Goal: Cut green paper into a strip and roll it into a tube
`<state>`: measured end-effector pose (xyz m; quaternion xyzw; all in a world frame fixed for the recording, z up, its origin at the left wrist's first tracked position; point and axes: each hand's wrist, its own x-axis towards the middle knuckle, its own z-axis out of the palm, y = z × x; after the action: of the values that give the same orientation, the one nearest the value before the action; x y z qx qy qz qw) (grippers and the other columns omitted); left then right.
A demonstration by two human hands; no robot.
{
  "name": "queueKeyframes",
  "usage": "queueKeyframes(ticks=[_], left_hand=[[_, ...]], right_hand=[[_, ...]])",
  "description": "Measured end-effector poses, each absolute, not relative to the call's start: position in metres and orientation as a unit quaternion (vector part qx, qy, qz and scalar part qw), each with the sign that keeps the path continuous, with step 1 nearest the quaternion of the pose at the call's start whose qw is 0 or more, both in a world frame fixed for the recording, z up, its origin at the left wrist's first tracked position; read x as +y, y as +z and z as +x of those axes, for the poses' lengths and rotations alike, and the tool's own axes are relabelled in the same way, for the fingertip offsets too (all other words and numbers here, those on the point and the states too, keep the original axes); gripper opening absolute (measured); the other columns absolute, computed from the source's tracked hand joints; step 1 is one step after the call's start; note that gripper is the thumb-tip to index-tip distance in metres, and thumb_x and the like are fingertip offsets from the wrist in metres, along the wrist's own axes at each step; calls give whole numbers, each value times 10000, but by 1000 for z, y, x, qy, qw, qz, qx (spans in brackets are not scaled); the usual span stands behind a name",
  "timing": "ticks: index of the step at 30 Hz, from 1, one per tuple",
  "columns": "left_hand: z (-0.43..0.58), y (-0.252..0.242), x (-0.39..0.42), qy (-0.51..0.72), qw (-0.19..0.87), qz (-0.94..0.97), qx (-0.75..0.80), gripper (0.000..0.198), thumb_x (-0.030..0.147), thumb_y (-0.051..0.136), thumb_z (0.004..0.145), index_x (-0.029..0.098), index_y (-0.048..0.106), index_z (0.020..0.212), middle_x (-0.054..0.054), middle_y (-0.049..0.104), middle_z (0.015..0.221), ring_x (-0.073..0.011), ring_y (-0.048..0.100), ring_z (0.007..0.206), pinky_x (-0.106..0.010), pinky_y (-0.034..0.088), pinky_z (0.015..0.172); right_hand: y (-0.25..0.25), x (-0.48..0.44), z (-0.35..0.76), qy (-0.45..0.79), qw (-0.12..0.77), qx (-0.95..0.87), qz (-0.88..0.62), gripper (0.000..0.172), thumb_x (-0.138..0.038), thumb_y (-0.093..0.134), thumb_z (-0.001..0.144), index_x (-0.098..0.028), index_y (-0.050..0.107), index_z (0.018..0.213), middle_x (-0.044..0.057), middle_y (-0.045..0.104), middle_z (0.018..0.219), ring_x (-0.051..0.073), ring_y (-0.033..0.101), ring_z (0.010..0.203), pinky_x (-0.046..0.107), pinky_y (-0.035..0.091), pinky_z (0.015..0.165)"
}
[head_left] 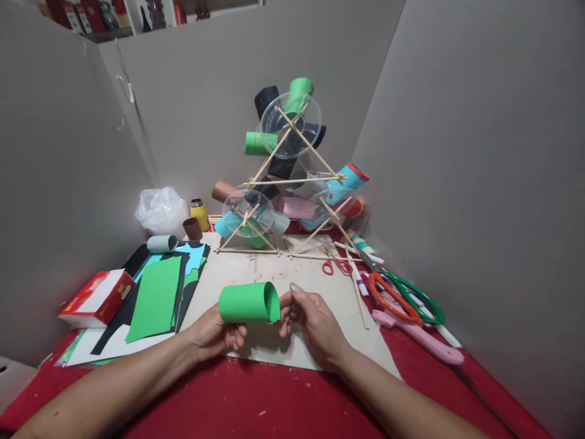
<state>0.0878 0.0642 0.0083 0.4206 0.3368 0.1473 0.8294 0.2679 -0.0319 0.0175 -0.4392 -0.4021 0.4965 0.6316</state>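
Note:
A bright green paper tube (244, 303) lies sideways above the front of the pale board, its open end facing right. My left hand (214, 335) is closed on the tube's left end from below, the thumb hidden behind the paper. At the right rim, my right hand (313, 320) has its fingers curled against the paper edge, with the thumb tip just above the index finger. Behind stands a frame of wooden sticks (297, 180) bearing clear plastic discs (311, 119) and several coloured paper tubes. Flat green paper (155, 299) lies left of my left hand.
On the left are a red tissue box (98, 299), a grey tube (162, 244), a brown tube (192, 229), a yellow bottle (200, 214) and a plastic bag (161, 210). Red scissors (336, 263), large orange-handled scissors (393, 297) and a pink-handled tool (423, 341) lie right. Grey walls enclose the table.

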Motion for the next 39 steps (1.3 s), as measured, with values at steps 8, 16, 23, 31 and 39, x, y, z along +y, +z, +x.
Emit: queueKeyframes(ticks=[8,16,23,31,39], left_hand=[[90,4,64,153,812,452,335,295,327,790,544,99,604,558,-28,594,468,-85,537,363,-148,412,376],[93,9,58,178,768,526,319,352,404,770,615,67,669,625,-72,620,492,-125,576,407,-189,466,416],[92,11,56,190,731,584,298,367,449,693,725,86,667,679,-73,643,531,-143,594,447,-226,492,461],[91,18,56,196,704,622,280,234,325,678,724,93,698,699,-58,661,542,-158,611,484,-247,508,504],[91,24,45,217,705,615,281,260,347,717,668,104,671,587,-44,645,529,-137,588,463,-226,488,493]], right_hand=[[20,-34,261,498,574,-420,-497,486,-583,622,751,-130,612,576,17,604,436,99,524,348,188,396,377],[19,-32,258,496,564,-408,-518,415,-491,654,728,-146,566,515,-13,565,403,90,525,341,163,319,354],[21,-31,259,503,569,-404,-511,369,-462,668,724,-151,571,551,-26,565,432,94,533,351,167,314,354],[17,-30,260,512,579,-396,-495,335,-422,691,711,-149,585,548,-28,549,405,87,501,353,172,323,366],[22,-35,257,545,570,-388,-478,185,-323,701,680,-140,710,653,-21,601,470,90,485,395,208,418,431]])
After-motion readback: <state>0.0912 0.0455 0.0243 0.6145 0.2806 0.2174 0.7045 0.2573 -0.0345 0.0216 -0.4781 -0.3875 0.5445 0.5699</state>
